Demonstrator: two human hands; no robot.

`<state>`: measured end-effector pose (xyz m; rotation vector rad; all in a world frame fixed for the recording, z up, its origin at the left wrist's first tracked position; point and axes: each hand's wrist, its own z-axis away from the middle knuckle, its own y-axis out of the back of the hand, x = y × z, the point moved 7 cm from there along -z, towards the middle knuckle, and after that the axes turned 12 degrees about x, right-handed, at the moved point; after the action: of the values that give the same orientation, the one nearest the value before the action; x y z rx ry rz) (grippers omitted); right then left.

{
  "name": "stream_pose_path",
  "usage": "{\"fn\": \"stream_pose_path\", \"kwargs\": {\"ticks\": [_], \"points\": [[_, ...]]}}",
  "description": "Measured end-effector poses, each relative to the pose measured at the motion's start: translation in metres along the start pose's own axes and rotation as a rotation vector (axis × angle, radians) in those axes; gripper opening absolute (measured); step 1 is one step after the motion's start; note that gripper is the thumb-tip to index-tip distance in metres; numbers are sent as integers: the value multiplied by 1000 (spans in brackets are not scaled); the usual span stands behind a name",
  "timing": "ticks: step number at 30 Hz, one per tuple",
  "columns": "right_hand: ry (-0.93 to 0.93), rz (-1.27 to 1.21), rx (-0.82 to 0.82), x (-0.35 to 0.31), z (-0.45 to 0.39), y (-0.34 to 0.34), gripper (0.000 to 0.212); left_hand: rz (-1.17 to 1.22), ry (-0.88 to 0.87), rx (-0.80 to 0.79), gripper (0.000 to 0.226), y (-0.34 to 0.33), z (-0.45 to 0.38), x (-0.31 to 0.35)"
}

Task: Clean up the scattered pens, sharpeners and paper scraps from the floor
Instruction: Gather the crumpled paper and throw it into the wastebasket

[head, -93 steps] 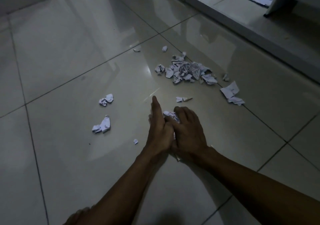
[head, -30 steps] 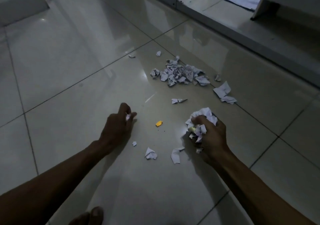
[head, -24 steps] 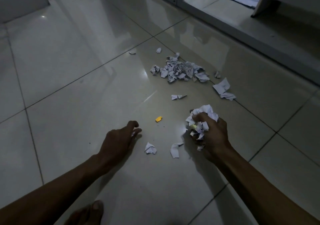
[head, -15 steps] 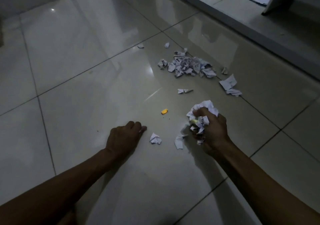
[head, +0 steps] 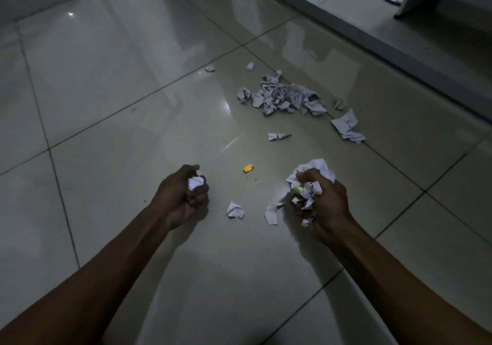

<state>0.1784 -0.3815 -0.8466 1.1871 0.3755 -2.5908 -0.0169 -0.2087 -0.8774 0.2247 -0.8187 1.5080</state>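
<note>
Both fists [head: 183,195] [head: 323,201] curled around paper scraps [head: 310,182].

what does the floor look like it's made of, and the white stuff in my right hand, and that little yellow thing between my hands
Floor: probably glazed ceramic tile; glossy, mirror-like reflections, thin grout lines.
White wad gripped by the right hand: thin paper, matte; sharp creases, torn edges.
Yellow piece: small, opaque, blocky; perhaps plastic, too small to tell.

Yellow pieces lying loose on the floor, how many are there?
1: a small yellow piece on the tile between the hands. Something pale yellow also shows inside the right hand's paper wad; more may be hidden.
</note>
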Motion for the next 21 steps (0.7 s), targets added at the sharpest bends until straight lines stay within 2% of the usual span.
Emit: {"fn": "stream_pose_path", "kwargs": {"ticks": [1, 2, 6, 8, 13, 17, 19, 20, 21], "points": [[-7, -21, -13, 2, -1, 0, 24, 148, 173, -191, 31, -9, 3, -5], [-14, -41, -29, 3, -3, -1, 26, 262, 251, -336, 30, -16, 7, -5], [-23, -125, -66, 8, -6, -3, 34, 407, 210, -548, 28, -25, 15, 1], [-12, -98, -70, 10, -7, -4, 31, 440, 177, -600, 27, -36, 23, 2], [-55, -109, -111, 13, -8, -9, 18, 498, 214, -590, 25, -46, 24, 6], [-76, -168, -135, 13, -10, -12, 22, 315, 210, -508, 43, -35, 5, 10], [-88, -177, -140, 14, -10, -12, 29, 136, 160, -420, 20, -28, -1, 15], [-88, -187, -148, 14, -11, -12, 33, 54, 106, -313, 7, -20, -4, 20], [-83, -208, -155, 14, -13, -12, 38, -27, 53, -180, 8, -13, -6, 23]]}}
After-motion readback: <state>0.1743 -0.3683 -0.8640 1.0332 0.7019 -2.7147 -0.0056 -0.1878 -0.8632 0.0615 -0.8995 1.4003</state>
